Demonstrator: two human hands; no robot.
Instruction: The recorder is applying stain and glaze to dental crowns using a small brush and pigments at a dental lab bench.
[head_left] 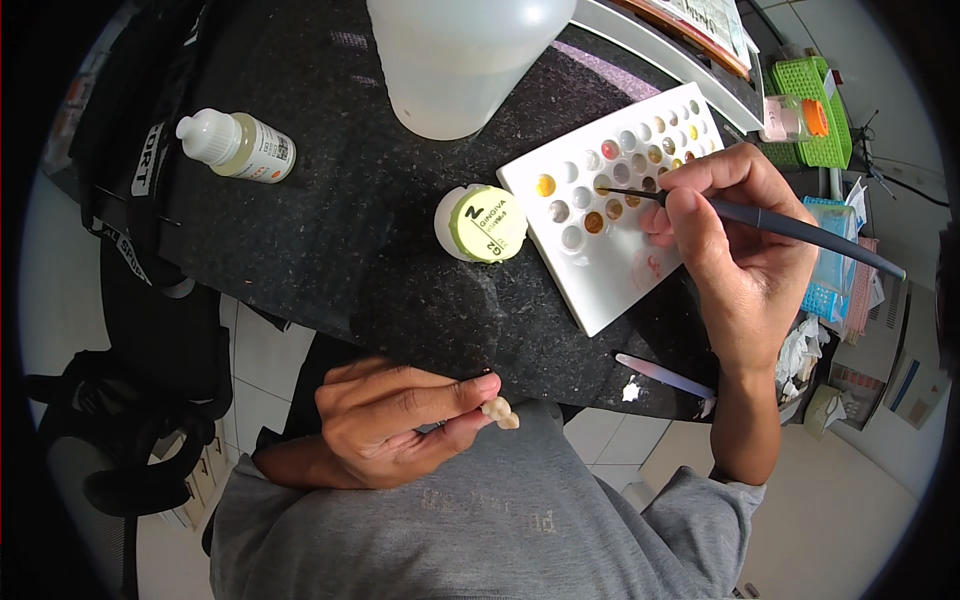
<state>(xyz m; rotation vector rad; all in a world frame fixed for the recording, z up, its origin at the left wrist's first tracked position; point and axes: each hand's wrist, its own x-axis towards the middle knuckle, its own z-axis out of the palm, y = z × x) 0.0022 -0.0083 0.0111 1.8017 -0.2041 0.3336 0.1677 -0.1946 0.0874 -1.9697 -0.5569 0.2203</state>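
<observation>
My right hand (738,245) grips a fine paintbrush (770,222) with a dark handle. Its thin tip points into a well near the middle of a white palette (610,290), whose several small round wells hold yellow, brown, red and grey colours. Between the thumb and forefinger of my left hand (395,415), in front of my grey shirt, is a small tooth-coloured dental piece (503,413), like a joined crown or bridge. My fingertips hide part of it. Left of the palette stands a small jar (489,225) with a yellow-green lid.
A white dropper bottle (240,146) stands at the far left of the black speckled table (330,200). At the back is a large translucent container (465,70). A pale spatula-like tool (665,372) lies near the right front edge. Green and blue baskets (825,265) sit beyond the right.
</observation>
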